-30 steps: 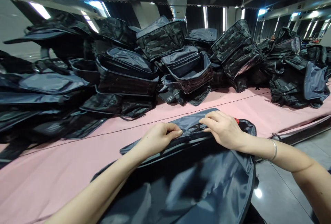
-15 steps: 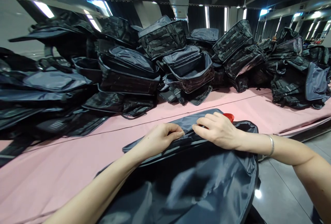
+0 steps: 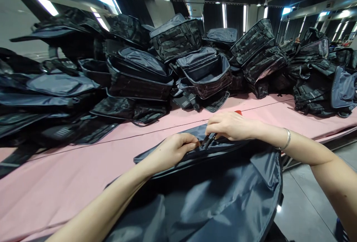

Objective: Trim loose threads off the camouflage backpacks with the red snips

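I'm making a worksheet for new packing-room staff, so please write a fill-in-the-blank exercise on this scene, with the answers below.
1. The left hand pinches fabric of the nearest open bag between its fingers and ____.
2. The wrist wearing a silver-coloured bangle is the person's ____ one.
3. Beyond the hands, other bags are piled on a ____ table cover.
4. The small piece showing just behind the right hand is coloured ____.

Missing words: thumb; right; pink; red.

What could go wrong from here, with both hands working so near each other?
The dark tool in the right hand points down close to the left hand, so a slip might injure it. The tool is also close to fabric of the open bag, which it could snag.
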A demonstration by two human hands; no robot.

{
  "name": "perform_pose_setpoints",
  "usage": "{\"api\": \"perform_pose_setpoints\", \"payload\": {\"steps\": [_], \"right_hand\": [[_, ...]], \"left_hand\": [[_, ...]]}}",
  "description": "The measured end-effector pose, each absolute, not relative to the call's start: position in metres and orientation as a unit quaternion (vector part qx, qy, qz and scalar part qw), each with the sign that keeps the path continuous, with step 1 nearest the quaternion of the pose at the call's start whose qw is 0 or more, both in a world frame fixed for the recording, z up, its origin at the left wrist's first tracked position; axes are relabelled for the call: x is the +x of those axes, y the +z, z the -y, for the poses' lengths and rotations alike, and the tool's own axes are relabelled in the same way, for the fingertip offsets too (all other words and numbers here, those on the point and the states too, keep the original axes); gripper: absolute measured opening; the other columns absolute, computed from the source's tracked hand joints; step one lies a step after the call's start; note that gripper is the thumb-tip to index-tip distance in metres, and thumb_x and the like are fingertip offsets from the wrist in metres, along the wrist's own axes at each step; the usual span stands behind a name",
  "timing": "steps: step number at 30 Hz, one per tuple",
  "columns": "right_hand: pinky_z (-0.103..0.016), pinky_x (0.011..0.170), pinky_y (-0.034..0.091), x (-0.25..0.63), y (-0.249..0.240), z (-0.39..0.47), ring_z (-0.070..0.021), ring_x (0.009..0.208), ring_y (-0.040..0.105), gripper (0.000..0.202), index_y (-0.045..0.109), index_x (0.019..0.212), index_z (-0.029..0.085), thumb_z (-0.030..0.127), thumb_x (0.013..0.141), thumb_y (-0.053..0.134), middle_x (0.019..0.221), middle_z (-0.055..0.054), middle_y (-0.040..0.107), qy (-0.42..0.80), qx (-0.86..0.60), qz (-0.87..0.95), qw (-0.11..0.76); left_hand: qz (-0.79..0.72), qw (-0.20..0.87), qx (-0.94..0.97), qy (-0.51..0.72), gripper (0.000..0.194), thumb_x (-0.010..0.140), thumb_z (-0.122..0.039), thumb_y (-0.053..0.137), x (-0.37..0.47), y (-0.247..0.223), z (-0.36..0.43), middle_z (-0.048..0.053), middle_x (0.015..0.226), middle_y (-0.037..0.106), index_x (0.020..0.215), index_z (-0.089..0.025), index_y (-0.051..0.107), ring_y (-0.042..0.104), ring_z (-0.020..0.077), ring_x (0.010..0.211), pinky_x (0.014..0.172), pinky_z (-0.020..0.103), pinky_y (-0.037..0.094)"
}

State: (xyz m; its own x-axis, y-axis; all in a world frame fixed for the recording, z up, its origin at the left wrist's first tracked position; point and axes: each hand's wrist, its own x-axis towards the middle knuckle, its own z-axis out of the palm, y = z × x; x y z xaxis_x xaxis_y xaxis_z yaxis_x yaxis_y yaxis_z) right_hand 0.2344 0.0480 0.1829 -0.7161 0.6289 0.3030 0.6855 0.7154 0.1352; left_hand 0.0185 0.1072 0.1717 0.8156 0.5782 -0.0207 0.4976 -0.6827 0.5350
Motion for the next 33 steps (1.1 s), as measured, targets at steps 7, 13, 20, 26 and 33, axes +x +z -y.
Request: {"api": "perform_pose_setpoints", "payload": {"steps": [7,13,20,26,33], "right_hand": [[-0.025,0.073,0.036,0.227,0.178,-0.062,-0.0143,0.094,0.050,0.019,0.060,0.104,0.015,0.020,0.087,0.055,0.101,-0.005,0.058,-0.094,-0.351,0.923,0.129],[-0.027,0.070,0.033,0.225,0.175,-0.061,-0.0148,0.089,0.050,0.019,0.061,0.102,0.016,0.022,0.091,0.048,0.097,-0.004,0.059,-0.154,-0.359,0.914,0.113],[-0.026,0.066,0.029,0.229,0.171,-0.065,-0.0136,0.085,0.048,0.019,0.061,0.098,0.016,0.015,0.089,0.045,0.091,-0.004,0.059,-0.159,-0.334,0.920,0.131],[-0.026,0.065,0.028,0.238,0.180,-0.054,-0.0139,0.082,0.047,0.014,0.060,0.095,0.015,0.017,0.090,0.047,0.091,-0.004,0.058,-0.188,-0.357,0.906,0.128],[-0.029,0.061,0.025,0.229,0.199,-0.031,-0.0152,0.077,0.044,0.021,0.058,0.092,0.014,0.018,0.095,0.038,0.087,-0.005,0.055,-0.253,-0.344,0.904,0.035]], "left_hand": [[-0.288,0.277,0.914,0.069,0.032,0.078,-0.041,0.037,0.016,0.172,-0.108,0.002,0.073,0.058,0.072,-0.016,0.057,0.052,0.0168,0.071,0.066,0.025,0.041],[-0.292,0.281,0.910,0.082,0.032,0.078,-0.042,0.039,0.018,0.175,-0.106,0.003,0.073,0.059,0.069,-0.016,0.055,0.052,0.0163,0.072,0.067,0.024,0.041],[-0.302,0.279,0.908,0.079,0.034,0.078,-0.043,0.040,0.017,0.169,-0.110,0.004,0.082,0.065,0.078,-0.016,0.061,0.057,0.0182,0.078,0.074,0.027,0.043],[-0.312,0.275,0.906,0.083,0.036,0.079,-0.045,0.041,0.016,0.166,-0.112,0.003,0.087,0.066,0.082,-0.017,0.063,0.058,0.0190,0.083,0.078,0.028,0.044],[-0.299,0.255,0.915,0.093,0.032,0.081,-0.039,0.041,0.016,0.162,-0.116,0.003,0.089,0.066,0.083,-0.018,0.064,0.059,0.0186,0.085,0.079,0.029,0.045]]}}
